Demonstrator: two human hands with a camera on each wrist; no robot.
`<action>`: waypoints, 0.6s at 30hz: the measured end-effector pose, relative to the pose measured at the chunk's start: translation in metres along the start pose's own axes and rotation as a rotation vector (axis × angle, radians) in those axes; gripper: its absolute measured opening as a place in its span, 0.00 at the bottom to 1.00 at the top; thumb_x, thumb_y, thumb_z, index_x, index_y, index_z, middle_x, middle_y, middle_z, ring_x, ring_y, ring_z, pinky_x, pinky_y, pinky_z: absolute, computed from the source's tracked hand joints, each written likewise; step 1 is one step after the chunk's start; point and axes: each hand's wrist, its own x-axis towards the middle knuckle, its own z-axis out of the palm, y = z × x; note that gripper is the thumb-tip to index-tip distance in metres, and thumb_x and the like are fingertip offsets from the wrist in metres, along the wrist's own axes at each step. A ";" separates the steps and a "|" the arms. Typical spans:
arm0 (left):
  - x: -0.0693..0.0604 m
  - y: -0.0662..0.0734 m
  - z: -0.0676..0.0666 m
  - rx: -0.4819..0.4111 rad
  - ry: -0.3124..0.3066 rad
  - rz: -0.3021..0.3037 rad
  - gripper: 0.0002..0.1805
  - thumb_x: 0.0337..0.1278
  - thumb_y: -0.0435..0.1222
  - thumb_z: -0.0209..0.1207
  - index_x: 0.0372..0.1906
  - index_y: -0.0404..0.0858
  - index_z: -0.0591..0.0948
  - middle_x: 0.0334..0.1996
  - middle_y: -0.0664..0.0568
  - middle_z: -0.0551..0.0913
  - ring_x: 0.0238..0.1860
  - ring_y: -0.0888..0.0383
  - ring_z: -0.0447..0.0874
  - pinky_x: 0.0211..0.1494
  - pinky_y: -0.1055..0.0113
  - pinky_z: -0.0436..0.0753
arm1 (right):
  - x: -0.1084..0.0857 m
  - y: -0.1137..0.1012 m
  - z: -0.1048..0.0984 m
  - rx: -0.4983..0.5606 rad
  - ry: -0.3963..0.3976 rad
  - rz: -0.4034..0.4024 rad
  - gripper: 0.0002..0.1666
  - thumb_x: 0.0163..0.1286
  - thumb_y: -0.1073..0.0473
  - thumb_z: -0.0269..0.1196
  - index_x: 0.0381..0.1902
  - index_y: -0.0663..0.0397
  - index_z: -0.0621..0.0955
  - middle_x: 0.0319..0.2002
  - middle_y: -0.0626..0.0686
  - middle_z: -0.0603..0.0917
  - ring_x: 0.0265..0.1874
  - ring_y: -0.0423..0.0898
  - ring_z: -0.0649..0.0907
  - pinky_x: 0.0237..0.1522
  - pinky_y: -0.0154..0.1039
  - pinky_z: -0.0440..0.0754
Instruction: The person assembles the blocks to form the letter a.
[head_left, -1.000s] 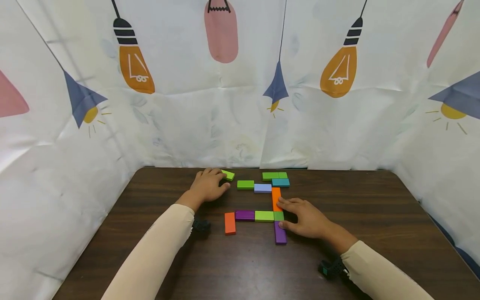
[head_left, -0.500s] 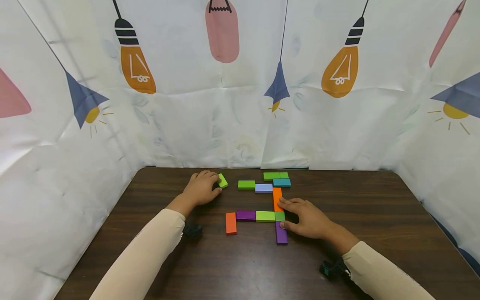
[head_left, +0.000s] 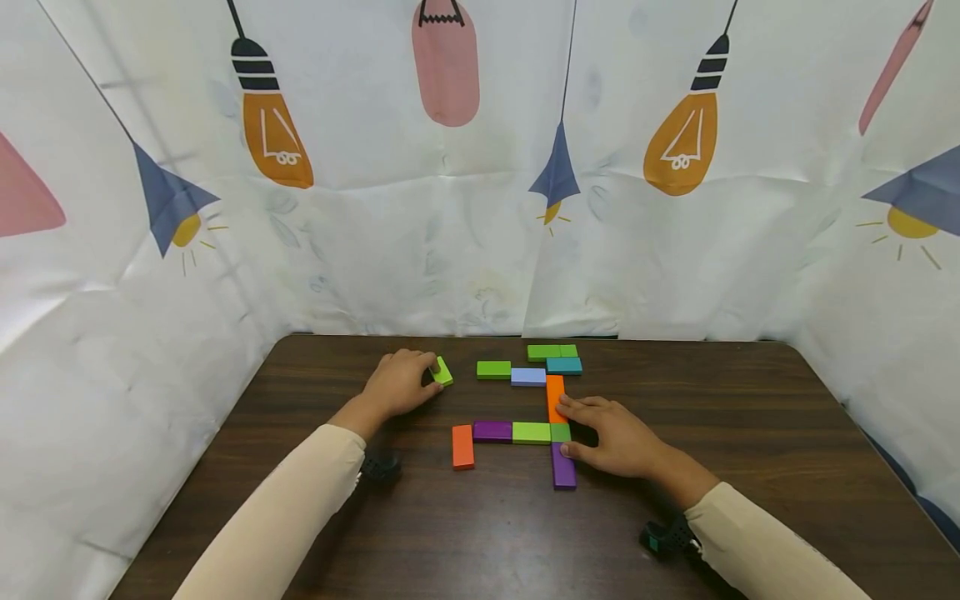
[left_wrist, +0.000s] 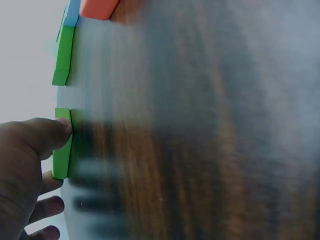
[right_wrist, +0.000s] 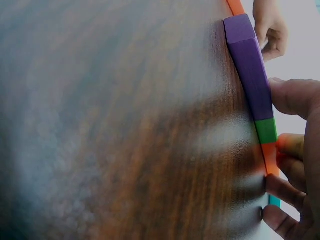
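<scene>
Left hand [head_left: 396,383] pinches a lime block [head_left: 443,372]; right hand [head_left: 613,438], fingers loosely spread, touches an orange block [head_left: 553,398] and purple block [head_left: 563,470]!

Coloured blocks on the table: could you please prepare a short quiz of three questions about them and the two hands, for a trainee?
1. True or false: the left hand pinches a light green block.

2. Which colour is the small block between an orange block and a purple block?
A) blue
B) green
C) red

3. Which hand is nearer to the teal block?

Key:
1. True.
2. B.
3. The right hand.
</scene>
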 end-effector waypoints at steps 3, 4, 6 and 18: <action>-0.004 0.001 0.002 -0.002 0.006 0.001 0.19 0.64 0.49 0.67 0.53 0.44 0.83 0.53 0.48 0.84 0.57 0.43 0.79 0.60 0.42 0.74 | 0.000 0.001 0.000 0.004 0.000 0.002 0.42 0.72 0.34 0.62 0.75 0.50 0.72 0.73 0.50 0.71 0.70 0.55 0.71 0.69 0.66 0.63; -0.006 0.001 0.003 -0.004 0.007 0.002 0.20 0.64 0.50 0.67 0.53 0.44 0.83 0.53 0.48 0.84 0.57 0.43 0.79 0.60 0.42 0.74 | 0.000 0.001 0.001 0.006 -0.001 0.003 0.42 0.72 0.34 0.62 0.75 0.50 0.72 0.73 0.50 0.71 0.70 0.55 0.71 0.69 0.66 0.63; -0.011 0.001 0.005 -0.016 0.012 0.007 0.21 0.63 0.51 0.67 0.54 0.44 0.83 0.54 0.49 0.84 0.57 0.44 0.79 0.61 0.43 0.74 | -0.001 0.001 0.001 0.008 -0.001 0.003 0.42 0.72 0.33 0.62 0.75 0.49 0.72 0.73 0.50 0.71 0.70 0.55 0.71 0.68 0.67 0.63; -0.038 0.012 0.012 -0.075 0.111 0.121 0.19 0.57 0.51 0.70 0.47 0.45 0.85 0.52 0.51 0.85 0.59 0.45 0.78 0.61 0.45 0.75 | 0.000 0.002 0.001 -0.002 0.001 -0.011 0.42 0.72 0.33 0.61 0.75 0.51 0.73 0.73 0.50 0.72 0.70 0.56 0.71 0.69 0.67 0.62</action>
